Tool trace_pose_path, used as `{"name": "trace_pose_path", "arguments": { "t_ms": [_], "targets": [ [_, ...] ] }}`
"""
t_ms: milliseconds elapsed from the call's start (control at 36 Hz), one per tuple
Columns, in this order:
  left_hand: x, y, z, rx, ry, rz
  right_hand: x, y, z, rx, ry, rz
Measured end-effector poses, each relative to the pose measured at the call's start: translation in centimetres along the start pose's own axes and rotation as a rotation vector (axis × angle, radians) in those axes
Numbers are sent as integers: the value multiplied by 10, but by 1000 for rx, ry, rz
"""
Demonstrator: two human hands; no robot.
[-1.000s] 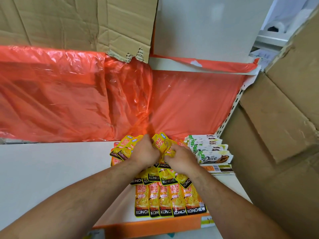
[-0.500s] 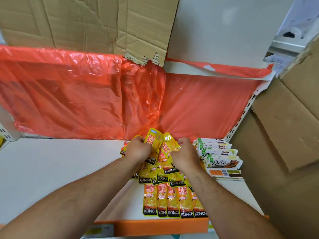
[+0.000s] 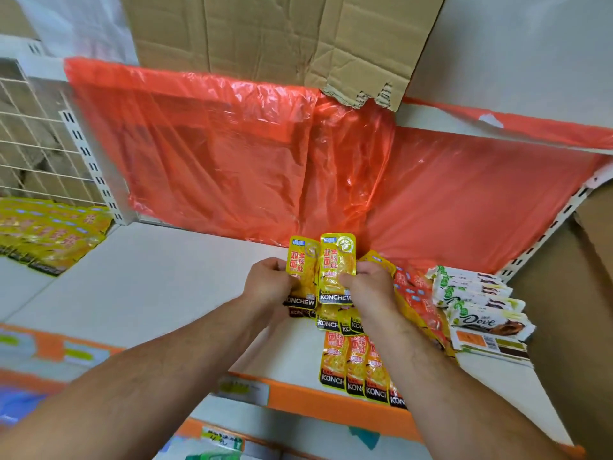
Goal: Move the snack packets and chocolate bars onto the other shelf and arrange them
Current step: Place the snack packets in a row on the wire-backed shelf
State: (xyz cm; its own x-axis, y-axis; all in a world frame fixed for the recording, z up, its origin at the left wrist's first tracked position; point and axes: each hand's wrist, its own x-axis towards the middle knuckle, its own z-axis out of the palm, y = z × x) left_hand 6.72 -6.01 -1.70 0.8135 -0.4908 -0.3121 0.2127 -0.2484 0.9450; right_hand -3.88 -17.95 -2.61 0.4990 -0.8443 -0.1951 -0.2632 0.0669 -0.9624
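Left hand [image 3: 268, 284], well right of the yellow pile [image 3: 49, 237] on the neighbouring shelf [image 3: 23, 287], pinches one yellow snack packet [image 3: 300, 272] upright; right hand [image 3: 369, 288] grips a second packet [image 3: 336, 268] just beside it; below them more packets [image 3: 356, 366] lie in overlapping rows on the white shelf [image 3: 166, 287]; further right sit red packets [image 3: 418, 300], then stacked chocolate bars [image 3: 481, 303] at the shelf's end.

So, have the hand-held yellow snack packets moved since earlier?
Yes. The held yellow snack packets rose, and shifted left, relative to the white Dove chocolate bars.
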Motion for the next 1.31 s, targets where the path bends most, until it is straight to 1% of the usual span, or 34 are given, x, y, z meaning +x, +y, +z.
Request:
{"name": "trace_pose_path", "arguments": {
  "t_ms": [333, 556, 861, 1056, 1306],
  "targets": [
    [-17, -15, -117, -102, 74, 3, -57, -22, 98, -81, -159, -62],
    [-30, -31, -227, -150, 113, -15, -115, -29, 195, -113, -229, -45],
    [-47, -61, -374, -169, 223, -20, -183, -29, 332, -122, -345, -27],
    [-40, -71, -423, -128, 283, -29, -192, -26, 383, -133, -416, -5],
    [-1, -61, -458, -93, 364, -16, -160, -39, 440, -121, -464, -16]
  ]
}}
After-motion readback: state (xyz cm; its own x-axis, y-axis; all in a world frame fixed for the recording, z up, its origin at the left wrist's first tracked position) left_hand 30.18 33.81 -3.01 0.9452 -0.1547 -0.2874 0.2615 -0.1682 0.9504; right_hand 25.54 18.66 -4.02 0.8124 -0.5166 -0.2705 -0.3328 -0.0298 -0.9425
